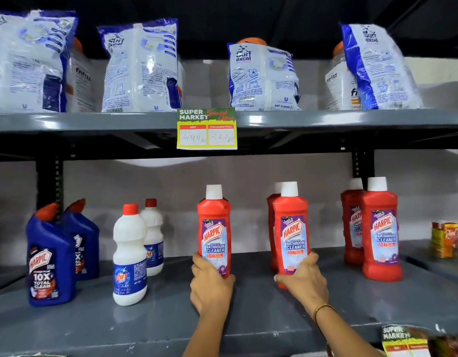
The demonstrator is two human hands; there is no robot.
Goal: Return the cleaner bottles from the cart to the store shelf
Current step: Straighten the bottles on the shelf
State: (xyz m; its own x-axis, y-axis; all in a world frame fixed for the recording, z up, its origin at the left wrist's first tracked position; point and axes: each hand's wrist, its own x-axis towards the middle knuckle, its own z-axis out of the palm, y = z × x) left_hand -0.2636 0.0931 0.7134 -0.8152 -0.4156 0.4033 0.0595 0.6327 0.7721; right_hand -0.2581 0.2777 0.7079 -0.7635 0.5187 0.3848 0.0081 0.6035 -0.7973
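Note:
Two red Harpic bathroom cleaner bottles with white caps stand upright on the grey shelf (150, 323). My left hand (210, 284) grips the base of the left red bottle (214, 228). My right hand (304, 282) grips the base of the right red bottle (291, 228), which stands just in front of another red bottle (270, 228). A further pair of red bottles (380, 228) stands to the right. The cart is out of view.
Two blue Harpic bottles (51, 256) and two white Rin bottles (130, 256) stand at the left of the shelf. Small colourful boxes (444, 238) sit at far right. Detergent bags (140, 68) fill the upper shelf, with a price tag (206, 128) on its edge.

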